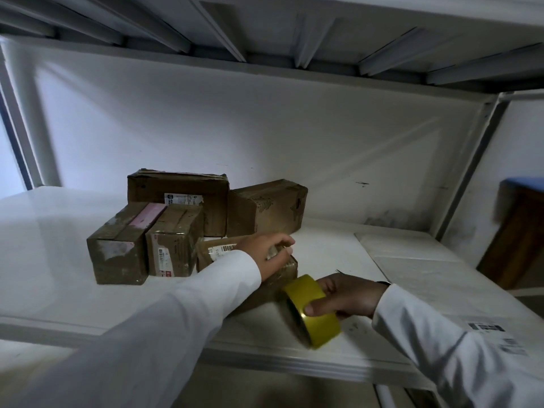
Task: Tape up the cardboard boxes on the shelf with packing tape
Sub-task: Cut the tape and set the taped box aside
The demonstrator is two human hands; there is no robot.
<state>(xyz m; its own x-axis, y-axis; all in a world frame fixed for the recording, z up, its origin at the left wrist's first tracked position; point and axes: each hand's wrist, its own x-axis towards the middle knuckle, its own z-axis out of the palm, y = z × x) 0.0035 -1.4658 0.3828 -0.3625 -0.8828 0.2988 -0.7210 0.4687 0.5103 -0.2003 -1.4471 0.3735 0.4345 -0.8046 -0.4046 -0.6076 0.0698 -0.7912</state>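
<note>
**Yellow tape at the nearest box**

Yellow packing tape roll [313, 310] sits gripped in the right hand [347, 298], thumb over its outer band, just right of the nearest cardboard box [282, 275] on the white shelf [294, 357]. The left hand [270, 251] rests on top of that box, fingers curled over its far edge (white sleeves cover both arms). Beyond the left hand stand four more cardboard boxes [176, 207], clustered and touching.
</note>
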